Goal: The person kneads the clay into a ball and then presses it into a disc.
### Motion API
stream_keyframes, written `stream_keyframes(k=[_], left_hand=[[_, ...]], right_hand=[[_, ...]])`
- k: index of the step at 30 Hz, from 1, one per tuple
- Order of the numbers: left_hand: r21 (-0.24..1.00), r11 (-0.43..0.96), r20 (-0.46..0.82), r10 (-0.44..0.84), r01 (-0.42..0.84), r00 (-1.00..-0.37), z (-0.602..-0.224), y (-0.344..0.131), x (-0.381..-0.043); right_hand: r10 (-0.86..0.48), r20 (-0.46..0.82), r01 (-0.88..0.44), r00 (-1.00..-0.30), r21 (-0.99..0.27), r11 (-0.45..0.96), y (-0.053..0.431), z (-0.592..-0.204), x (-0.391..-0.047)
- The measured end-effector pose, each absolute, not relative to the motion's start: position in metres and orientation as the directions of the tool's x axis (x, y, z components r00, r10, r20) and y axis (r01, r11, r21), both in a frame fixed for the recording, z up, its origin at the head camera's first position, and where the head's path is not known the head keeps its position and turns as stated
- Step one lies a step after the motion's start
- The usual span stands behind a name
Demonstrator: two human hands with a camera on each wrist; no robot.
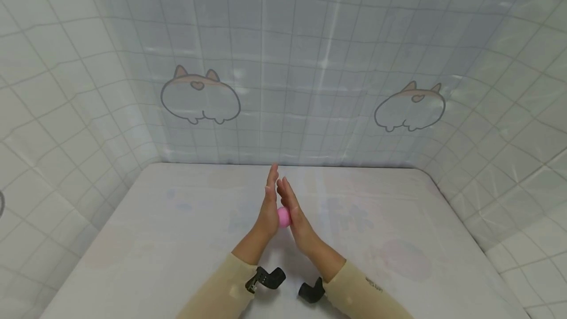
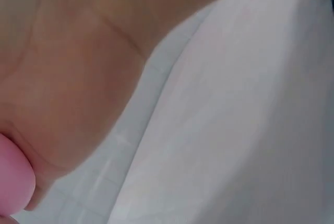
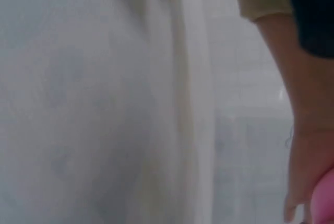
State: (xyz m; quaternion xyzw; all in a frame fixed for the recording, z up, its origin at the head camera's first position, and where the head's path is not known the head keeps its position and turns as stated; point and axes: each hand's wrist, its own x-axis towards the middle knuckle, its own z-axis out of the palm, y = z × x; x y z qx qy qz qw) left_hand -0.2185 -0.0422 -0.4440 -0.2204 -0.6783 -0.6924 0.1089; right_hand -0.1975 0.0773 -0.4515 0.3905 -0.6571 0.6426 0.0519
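Note:
Between my two palms sits a small pink ball (image 1: 284,217), held above the table. My left hand (image 1: 269,210) has its fingers straight, pointing away from me, with the palm pressing the ball from the left. Opposite it, the right hand (image 1: 298,218) presses from the right, fingers extended and leaning toward the left fingertips. The left wrist view shows the pink ball (image 2: 14,177) against the palm at the lower left. At the lower right corner of the right wrist view, part of the ball (image 3: 324,198) appears beside the hand.
A white table (image 1: 177,220) with faint coloured prints lies under the hands. Behind it and at both sides hang grid-patterned curtains (image 1: 283,87) with cartoon animal drawings. Black wrist cameras (image 1: 271,278) stick out inward from the beige sleeves (image 1: 221,289).

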Motion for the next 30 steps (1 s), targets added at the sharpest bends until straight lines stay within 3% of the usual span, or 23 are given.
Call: stream_keyframes(k=[7,18,24,30], left_hand=[[0.929,-0.014,0.367,0.177,0.371,-0.913,-0.448,-0.044,-0.221],[0.979,0.061,0.165,0.31,0.193,-0.936,-0.464,-0.039,-0.216],[0.974,0.05,0.187,0.372,0.221,-0.909,-0.463,-0.033,-0.207],[0.953,-0.035,0.285,0.434,0.3,-0.855,-0.461,-0.03,-0.2]], right_hand=[[-0.433,0.62,-0.616,-0.655,-0.769,-0.171,0.077,-0.448,-0.195],[-0.345,0.605,-0.634,-0.718,-0.773,-0.037,0.085,-0.437,-0.191],[-0.266,0.545,-0.579,-0.795,-0.813,0.067,0.088,-0.432,-0.2],[-0.212,0.521,-0.554,-0.827,-0.82,0.145,0.091,-0.433,-0.214]])
